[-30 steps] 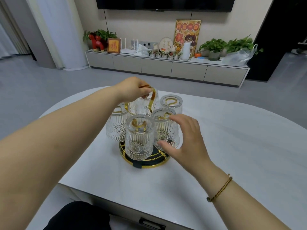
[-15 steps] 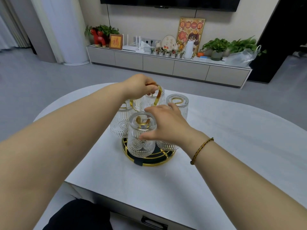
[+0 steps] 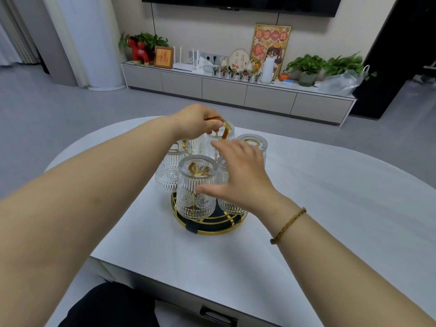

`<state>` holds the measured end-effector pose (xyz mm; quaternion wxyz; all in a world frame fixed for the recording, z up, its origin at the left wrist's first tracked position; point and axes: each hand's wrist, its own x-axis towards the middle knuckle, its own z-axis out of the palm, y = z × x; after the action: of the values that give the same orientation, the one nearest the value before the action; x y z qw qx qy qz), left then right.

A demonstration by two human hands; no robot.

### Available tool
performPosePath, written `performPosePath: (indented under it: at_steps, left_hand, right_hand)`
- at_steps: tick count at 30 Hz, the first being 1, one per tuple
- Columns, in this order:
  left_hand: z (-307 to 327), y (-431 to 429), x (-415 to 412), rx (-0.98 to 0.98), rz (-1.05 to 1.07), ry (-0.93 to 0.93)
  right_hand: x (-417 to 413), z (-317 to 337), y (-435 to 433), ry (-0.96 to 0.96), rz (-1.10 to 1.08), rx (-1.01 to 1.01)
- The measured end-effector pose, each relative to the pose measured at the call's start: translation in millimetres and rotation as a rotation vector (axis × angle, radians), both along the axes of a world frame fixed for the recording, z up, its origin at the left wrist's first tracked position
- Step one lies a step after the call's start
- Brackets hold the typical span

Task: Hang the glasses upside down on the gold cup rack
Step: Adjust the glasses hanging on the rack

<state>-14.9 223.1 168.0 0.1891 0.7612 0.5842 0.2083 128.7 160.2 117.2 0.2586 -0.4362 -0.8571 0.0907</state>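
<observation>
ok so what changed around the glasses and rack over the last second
The right grip moved from the right side of the front-right glass up over its top; its fingers are now spread open, holding nothing. The left grip kept hold of the gold handle of the rack, and the glasses stayed upside down on it.

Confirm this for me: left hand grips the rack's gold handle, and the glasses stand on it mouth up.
Not quite. The head view shows the glasses hanging mouth down on the rack; the left hand does grip its gold handle.
</observation>
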Motion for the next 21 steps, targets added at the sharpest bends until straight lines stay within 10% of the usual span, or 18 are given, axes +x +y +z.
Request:
performPosePath:
  at_steps: [6,21]
  left_hand:
    - [-2,0,1,-0.018,0.011,-0.024]
    - [-1,-2,2,0.005,0.004,-0.03]
  right_hand:
    - [34,-43,-23,0.527,-0.188,-0.16]
    - [26,-76,-12,0.616,-0.253,-0.407]
